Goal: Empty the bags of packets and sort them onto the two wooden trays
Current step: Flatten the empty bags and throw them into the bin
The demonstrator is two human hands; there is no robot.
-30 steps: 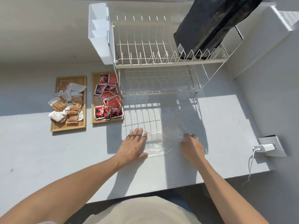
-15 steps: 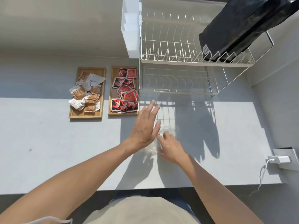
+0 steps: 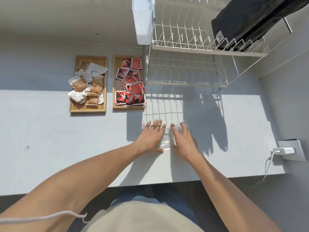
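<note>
A flat, empty clear plastic bag [image 3: 167,136] lies on the white counter in front of me. My left hand [image 3: 151,137] rests palm-down on its left part, fingers spread. My right hand [image 3: 183,141] presses flat on its right part. Two wooden trays stand at the back left. The left tray [image 3: 88,109] holds a heap of brown and white packets [image 3: 87,86]. The right tray [image 3: 117,61] holds red and black packets [image 3: 131,84].
A white two-tier wire dish rack [image 3: 192,49] stands behind the bag, with a black bag [image 3: 247,22] on its top tier and a white holder [image 3: 143,22] on its left side. A wall socket with a white charger [image 3: 284,150] is at the right. The counter's front edge runs just below my forearms.
My hands came together over the bag, the left lifted for a moment; now both lie flat side by side on it. The camera view has also shifted.
</note>
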